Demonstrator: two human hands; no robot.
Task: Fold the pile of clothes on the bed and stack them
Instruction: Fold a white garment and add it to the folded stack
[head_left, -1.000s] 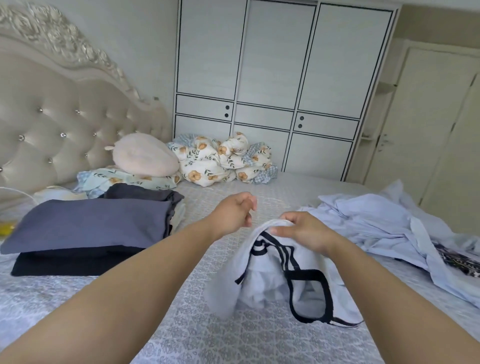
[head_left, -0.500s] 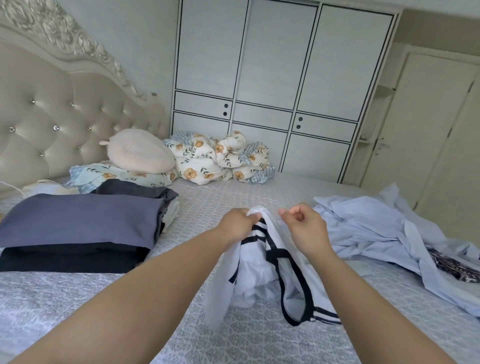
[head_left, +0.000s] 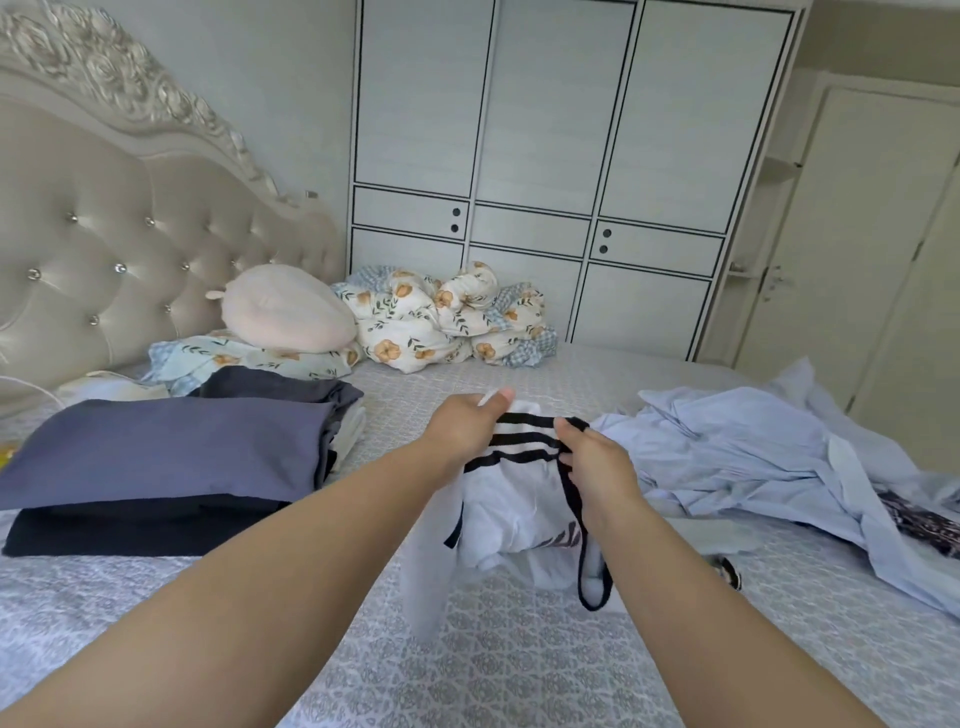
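White striped garment (head_left: 511, 499) in both hands' grip

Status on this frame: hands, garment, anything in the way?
Left hand and right hand both grip the white striped garment, bunched, unfolded. Folded stack left; blue shirt pile close right, not blocking.

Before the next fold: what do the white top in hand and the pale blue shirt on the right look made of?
White top: soft, matte knit, probably cotton jersey; it droops limply, with black ribbed trim. Pale blue shirt: thin woven cloth, seemingly cotton; it holds crisp creases and has no sheen.
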